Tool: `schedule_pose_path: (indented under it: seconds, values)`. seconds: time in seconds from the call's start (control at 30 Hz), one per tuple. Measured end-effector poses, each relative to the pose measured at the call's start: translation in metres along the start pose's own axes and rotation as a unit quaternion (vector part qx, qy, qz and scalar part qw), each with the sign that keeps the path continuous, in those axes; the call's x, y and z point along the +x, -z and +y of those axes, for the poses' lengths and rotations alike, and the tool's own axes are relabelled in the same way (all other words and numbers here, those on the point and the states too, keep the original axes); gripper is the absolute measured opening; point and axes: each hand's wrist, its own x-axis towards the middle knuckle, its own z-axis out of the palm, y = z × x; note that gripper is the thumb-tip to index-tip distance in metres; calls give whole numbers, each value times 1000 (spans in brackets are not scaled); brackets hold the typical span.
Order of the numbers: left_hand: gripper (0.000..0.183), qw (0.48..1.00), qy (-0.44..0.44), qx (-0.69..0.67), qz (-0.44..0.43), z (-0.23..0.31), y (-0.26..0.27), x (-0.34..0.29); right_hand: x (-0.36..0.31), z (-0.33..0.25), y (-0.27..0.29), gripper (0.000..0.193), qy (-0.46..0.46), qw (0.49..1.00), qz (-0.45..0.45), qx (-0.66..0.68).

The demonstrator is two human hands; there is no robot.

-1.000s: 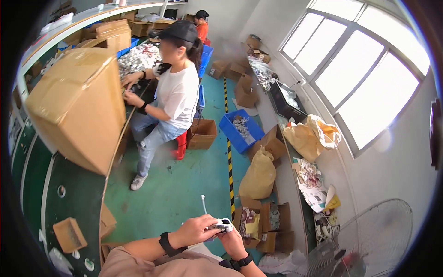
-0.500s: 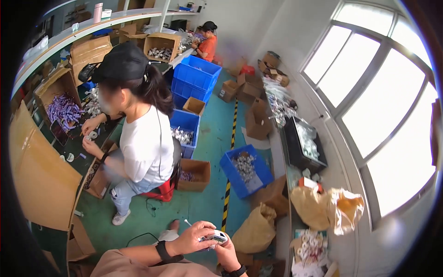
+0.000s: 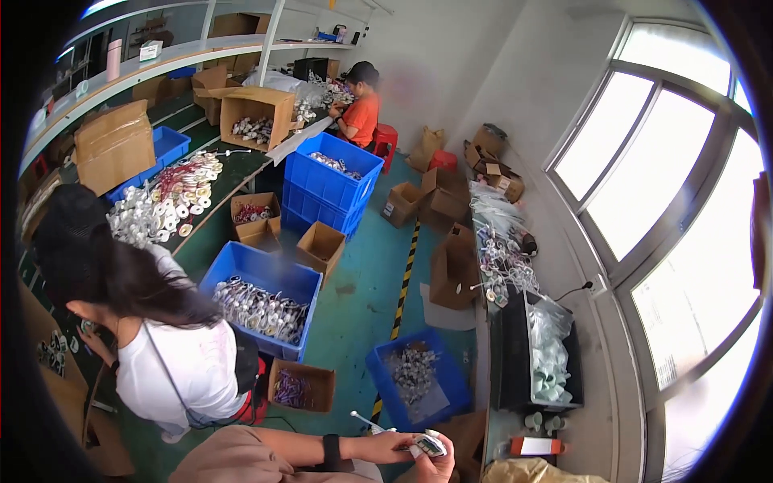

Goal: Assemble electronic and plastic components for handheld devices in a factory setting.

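Hands: we held one small white part (image 3: 429,443), left hand (image 3: 392,445) and right hand (image 3: 441,464) both closed on it.
Progress: blue bin (image 3: 419,378) beside us held many parts.

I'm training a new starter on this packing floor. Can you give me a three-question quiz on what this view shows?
1. True or false: the left hand and right hand hold a small white part between them.
2. What fills the blue crate beside the person in the white shirt? A) coiled white parts B) folded cloth C) bottles
3. What colour top does the seated person at the far bench wear?

Key: 1 true; 2 A; 3 orange.
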Motion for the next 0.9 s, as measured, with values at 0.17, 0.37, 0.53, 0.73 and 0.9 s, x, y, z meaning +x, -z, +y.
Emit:
schedule_pose_path:
  seconds: [0.17, 0.37, 0.53, 0.73, 0.9]
  values:
    - [22, 998, 49, 26, 22, -26, 69, 118, 152, 5, 35, 37, 9, 994, -81, -76]
    - [20, 990, 10, 45, 131, -50, 154, 210, 312, -3, 37, 41, 42, 979, -178, -96]
    - [23, 976, -58, 73, 196, -45, 243, 267, 425, 11, 10, 42, 22, 974, -223, -20]
    - [24, 981, 10, 37, 189, -101, 375, 333, 566, 20, -49, 64, -17, 981, -192, -1]
    - [22, 976, 10, -23, 218, -121, 534, 381, 706, 43, -135, 74, 12, 981, -194, 24]
